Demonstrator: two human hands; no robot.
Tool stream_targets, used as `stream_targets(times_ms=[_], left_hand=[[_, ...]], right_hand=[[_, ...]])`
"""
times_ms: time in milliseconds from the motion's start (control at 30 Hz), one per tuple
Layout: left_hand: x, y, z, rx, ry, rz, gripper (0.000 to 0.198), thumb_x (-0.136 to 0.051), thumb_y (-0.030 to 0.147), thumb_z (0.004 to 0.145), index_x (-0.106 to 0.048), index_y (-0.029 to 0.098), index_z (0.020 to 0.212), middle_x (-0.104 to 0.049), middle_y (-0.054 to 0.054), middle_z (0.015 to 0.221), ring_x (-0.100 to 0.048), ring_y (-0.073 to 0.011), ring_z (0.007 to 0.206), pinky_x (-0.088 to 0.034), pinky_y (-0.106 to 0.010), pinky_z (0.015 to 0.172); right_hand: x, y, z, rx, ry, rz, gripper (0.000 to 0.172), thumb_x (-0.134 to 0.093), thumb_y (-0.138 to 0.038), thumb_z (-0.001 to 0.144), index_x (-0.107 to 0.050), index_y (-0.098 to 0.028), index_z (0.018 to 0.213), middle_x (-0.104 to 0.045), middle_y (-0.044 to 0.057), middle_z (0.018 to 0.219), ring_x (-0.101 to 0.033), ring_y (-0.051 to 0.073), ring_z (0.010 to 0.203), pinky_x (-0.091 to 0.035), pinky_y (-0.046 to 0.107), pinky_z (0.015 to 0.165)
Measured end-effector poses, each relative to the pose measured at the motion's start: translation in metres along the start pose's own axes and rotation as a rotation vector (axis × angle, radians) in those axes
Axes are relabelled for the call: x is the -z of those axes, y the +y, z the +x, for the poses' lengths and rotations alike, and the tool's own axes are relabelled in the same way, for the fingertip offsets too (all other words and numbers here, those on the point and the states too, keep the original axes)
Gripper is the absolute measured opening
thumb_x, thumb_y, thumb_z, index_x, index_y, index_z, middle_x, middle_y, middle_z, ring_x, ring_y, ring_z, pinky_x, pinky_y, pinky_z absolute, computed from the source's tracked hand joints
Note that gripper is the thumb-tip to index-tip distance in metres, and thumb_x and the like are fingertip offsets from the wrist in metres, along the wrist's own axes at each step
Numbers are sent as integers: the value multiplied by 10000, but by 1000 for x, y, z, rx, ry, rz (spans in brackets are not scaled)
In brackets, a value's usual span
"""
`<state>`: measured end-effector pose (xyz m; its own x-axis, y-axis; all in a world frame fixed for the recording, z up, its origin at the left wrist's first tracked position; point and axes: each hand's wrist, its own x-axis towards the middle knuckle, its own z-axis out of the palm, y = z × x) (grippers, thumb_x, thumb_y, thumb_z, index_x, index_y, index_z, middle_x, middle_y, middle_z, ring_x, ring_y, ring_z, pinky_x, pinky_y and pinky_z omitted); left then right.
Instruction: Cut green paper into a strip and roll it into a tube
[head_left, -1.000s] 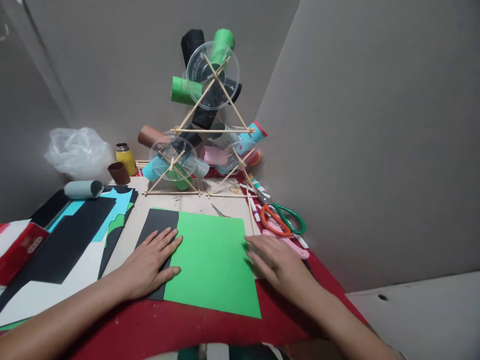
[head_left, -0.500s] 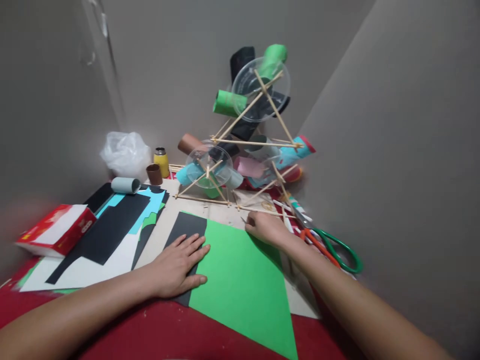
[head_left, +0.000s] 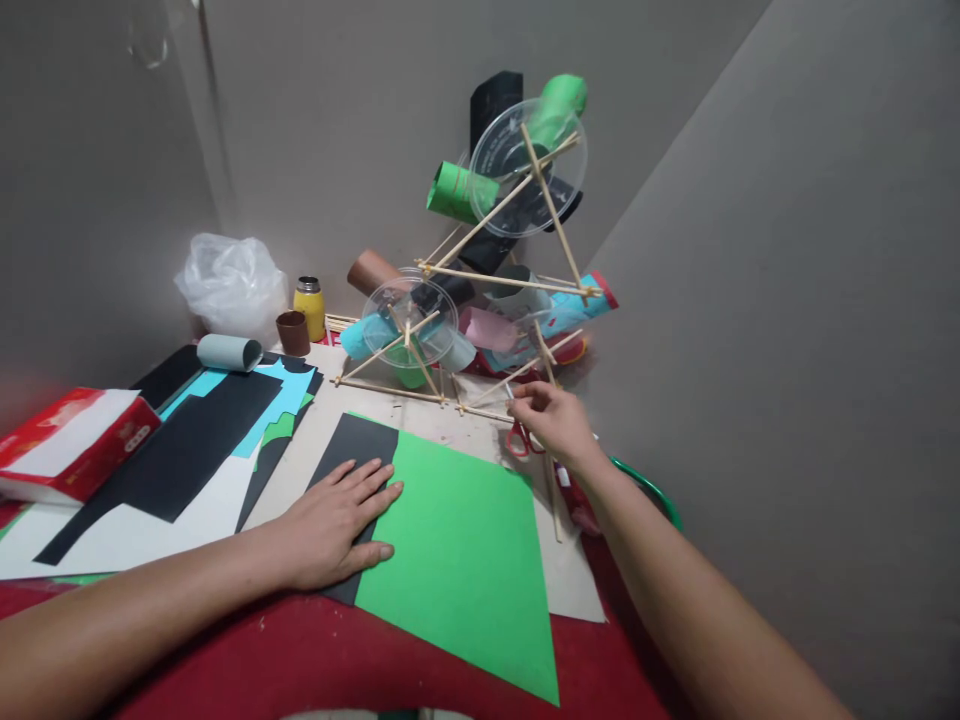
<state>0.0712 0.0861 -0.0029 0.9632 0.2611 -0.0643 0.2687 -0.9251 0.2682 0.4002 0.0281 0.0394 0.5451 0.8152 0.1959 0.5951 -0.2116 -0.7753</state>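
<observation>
My left hand (head_left: 337, 520) lies flat and open on a black paper sheet (head_left: 360, 445), with its fingertips at the edge of the green paper sheet (head_left: 457, 560) that overlaps it. My right hand (head_left: 551, 420) is raised just beyond the green sheet's far corner. Its fingers are pinched on a small pair of red-handled scissors (head_left: 517, 440), whose loops hang below the fingers. Right behind it stands a model of wooden sticks, paper tubes and clear plastic lids (head_left: 487, 260).
A stack of black, blue and white paper (head_left: 187, 440) lies at the left beside a red tissue box (head_left: 67, 440). A plastic bag (head_left: 229, 280), yellow bottle (head_left: 309, 305), brown cup (head_left: 291, 332) and grey roll (head_left: 229, 352) stand at the back. Green-handled scissors (head_left: 652, 490) lie at the right, near the wall.
My right hand left the green sheet's right edge, reached to its far corner and lifted the small red scissors. My left hand stayed flat. The view swung to the left.
</observation>
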Motion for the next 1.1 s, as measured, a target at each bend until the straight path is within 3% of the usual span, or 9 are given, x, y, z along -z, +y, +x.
stream_targets(times_ms=[200,300,400,467,533,667,800,1000,1100], left_hand=[[11,3,1,-2,30,-121,646,-362,578,926,-243,267,1480,-176,-91,1558,-151,-284,1430,-137,-509,1148],[24,15,0,38,185,-365,589,-418,521,929,-356,223,1433,-331,-115,1504,-298,-281,1378,-216,-484,1132],[35,33,-2,119,242,-838,499,-495,501,901,-521,173,1276,-641,-112,1151,-619,-221,997,-491,-375,880],[39,44,-5,157,157,-1156,457,-572,517,850,-596,147,1116,-675,-50,833,-608,-133,630,-504,-264,608],[40,52,-8,170,102,-1338,421,-642,516,796,-627,123,946,-623,-5,660,-504,-74,457,-421,-200,467],[39,55,-14,161,111,-1435,396,-702,497,751,-606,115,798,-592,11,596,-481,-57,408,-371,-174,413],[36,53,-17,134,163,-1445,413,-689,520,757,-588,122,800,-589,14,600,-493,-56,430,-363,-163,420],[29,54,-16,89,95,-1472,426,-681,532,758,-578,121,796,-581,17,596,-506,-57,431,-403,-168,442],[25,55,-16,66,81,-1491,427,-683,532,757,-580,120,808,-594,2,627,-509,-61,452,-410,-172,449]], right_hand=[[8,-33,-42,-76,-70,438,308,-627,-472,679,-522,-206,794,-610,1,678,-500,111,511,-392,233,469],[-4,-50,-72,-106,-195,546,310,-707,-434,666,-557,-179,758,-623,4,668,-486,86,486,-365,200,437],[-20,-68,-98,-108,-321,642,286,-752,-393,683,-581,-172,747,-609,-19,630,-502,84,502,-385,187,453],[-29,-80,-110,-102,-394,683,280,-764,-383,694,-582,-180,757,-590,-36,601,-519,95,521,-416,193,477],[-34,-91,-120,-83,-429,689,278,-764,-388,705,-584,-184,764,-579,-41,602,-530,104,547,-435,199,494],[-37,-99,-137,-55,-461,713,254,-714,-411,775,-604,-182,768,-553,-40,668,-521,88,560,-449,185,498],[-38,-89,-152,-97,-616,728,301,-595,-440,876,-621,-161,767,-556,-21,635,-521,80,510,-477,178,482],[-41,-65,-170,-388,-774,1071,330,-607,-430,870,-639,-133,730,-544,-12,558,-427,46,369,-432,140,340],[-43,-55,-178,-423,-890,1171,250,-683,-370,821,-671,-122,791,-503,-34,502,-373,31,340,-414,125,316]])
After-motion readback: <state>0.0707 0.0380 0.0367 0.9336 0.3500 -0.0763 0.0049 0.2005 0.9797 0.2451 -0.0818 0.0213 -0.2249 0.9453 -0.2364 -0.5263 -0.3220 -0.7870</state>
